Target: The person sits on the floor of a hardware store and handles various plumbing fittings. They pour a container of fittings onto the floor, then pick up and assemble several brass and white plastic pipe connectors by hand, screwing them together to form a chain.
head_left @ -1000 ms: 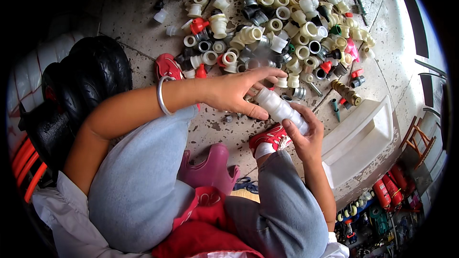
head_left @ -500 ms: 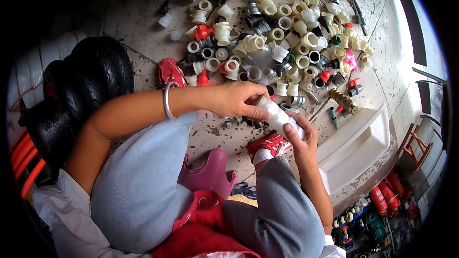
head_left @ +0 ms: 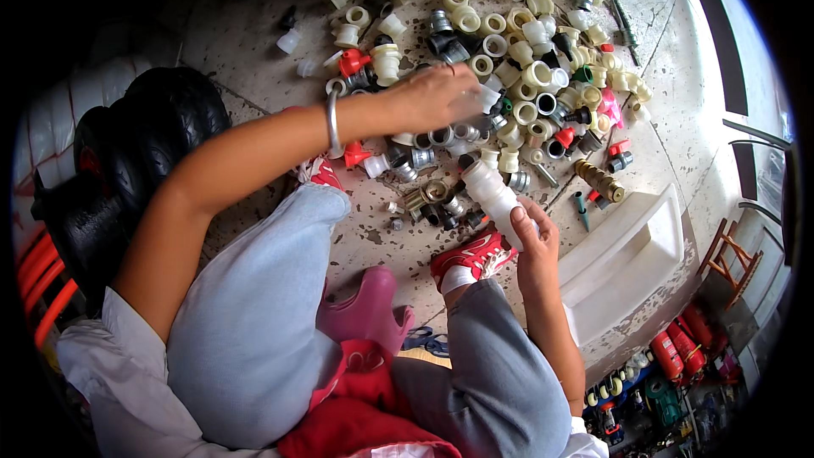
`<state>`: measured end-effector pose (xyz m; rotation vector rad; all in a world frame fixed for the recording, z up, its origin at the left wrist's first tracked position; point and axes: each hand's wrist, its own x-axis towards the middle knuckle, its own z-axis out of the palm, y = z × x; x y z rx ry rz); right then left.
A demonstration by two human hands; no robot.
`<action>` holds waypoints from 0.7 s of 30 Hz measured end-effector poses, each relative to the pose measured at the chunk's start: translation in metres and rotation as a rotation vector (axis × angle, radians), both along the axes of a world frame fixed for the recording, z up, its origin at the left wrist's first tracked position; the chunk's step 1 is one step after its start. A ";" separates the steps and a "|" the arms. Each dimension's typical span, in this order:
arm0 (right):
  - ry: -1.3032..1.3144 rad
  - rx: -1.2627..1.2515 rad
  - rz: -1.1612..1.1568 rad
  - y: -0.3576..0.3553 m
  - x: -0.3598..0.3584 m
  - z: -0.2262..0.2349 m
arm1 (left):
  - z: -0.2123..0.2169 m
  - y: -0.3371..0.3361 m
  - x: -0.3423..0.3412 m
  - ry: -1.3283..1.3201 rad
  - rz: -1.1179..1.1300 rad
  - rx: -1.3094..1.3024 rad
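My right hand (head_left: 536, 242) is closed around a stack of white translucent plastic pipe fittings (head_left: 492, 189), tilted with its far end up and to the left. My left hand (head_left: 443, 98), a metal bangle on its wrist, is over the pile of pipe fittings (head_left: 537, 75). Its fingers point down and are blurred, close to a white fitting (head_left: 489, 99); whether they grip anything is hidden. Cream, white, black and grey metal fittings make up most of the pile. Red valves (head_left: 354, 62) lie among them.
A white plastic bin (head_left: 627, 263) stands at the right. Black rubber wheels (head_left: 182, 114) are stacked at the left. A pink plastic stool (head_left: 369, 309) is between my legs. Brass fittings (head_left: 600, 180) lie right of the pile, and red cylinders (head_left: 670, 354) stand at the lower right.
My left hand has left the white fittings and moved up over the pile. My right hand keeps hold of them, with their upper end now uncovered.
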<state>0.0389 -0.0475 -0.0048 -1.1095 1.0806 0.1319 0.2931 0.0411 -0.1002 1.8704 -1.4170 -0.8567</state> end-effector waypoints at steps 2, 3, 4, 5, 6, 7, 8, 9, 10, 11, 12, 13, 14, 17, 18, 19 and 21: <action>0.004 -0.018 -0.018 -0.001 -0.005 0.000 | -0.021 -0.019 0.015 -0.247 -0.007 -0.096; 0.000 -0.019 -0.035 -0.001 -0.010 -0.003 | -0.025 -0.029 0.021 -0.382 -0.036 -0.131; -0.004 -0.019 -0.051 -0.001 -0.015 -0.005 | -0.030 -0.038 0.025 -0.403 -0.061 -0.072; -0.004 -0.024 -0.042 -0.002 -0.018 -0.006 | -0.033 -0.048 0.029 -0.416 -0.058 -0.059; -0.004 -0.029 -0.032 -0.003 -0.020 -0.007 | -0.037 -0.057 0.032 -0.428 -0.055 -0.046; -0.004 -0.034 -0.022 -0.004 -0.022 -0.007 | -0.040 -0.063 0.035 -0.441 -0.051 -0.033; -0.011 -0.020 -0.043 -0.005 -0.023 -0.005 | -0.040 -0.069 0.036 -0.476 -0.067 -0.076; -0.005 0.003 -0.048 -0.007 -0.025 -0.005 | -0.040 -0.075 0.037 -0.494 -0.077 -0.082; 0.001 0.027 -0.054 -0.009 -0.027 -0.005 | -0.040 -0.081 0.037 -0.512 -0.088 -0.087; 0.009 0.048 -0.062 -0.012 -0.030 -0.004 | -0.041 -0.088 0.036 -0.528 -0.100 -0.096; 0.008 0.035 -0.072 -0.013 -0.036 -0.009 | -0.042 -0.097 0.035 -0.537 -0.088 -0.064; 0.008 0.028 -0.081 -0.013 -0.041 -0.012 | -0.043 -0.105 0.034 -0.548 -0.080 -0.090; 0.008 0.024 -0.089 -0.012 -0.045 -0.013 | -0.047 -0.112 0.034 -0.560 -0.069 -0.114; 0.013 0.040 -0.098 -0.013 -0.049 -0.013 | -0.057 -0.134 0.038 -0.671 -0.157 -0.155; 0.012 0.044 -0.100 -0.015 -0.051 -0.013 | -0.057 -0.142 0.038 -0.705 -0.212 -0.156; 0.010 0.049 -0.102 -0.016 -0.053 -0.013 | -0.058 -0.148 0.038 -0.740 -0.267 -0.157; -0.009 0.047 -0.134 -0.018 -0.058 -0.013 | -0.050 -0.158 0.033 -0.780 -0.334 -0.032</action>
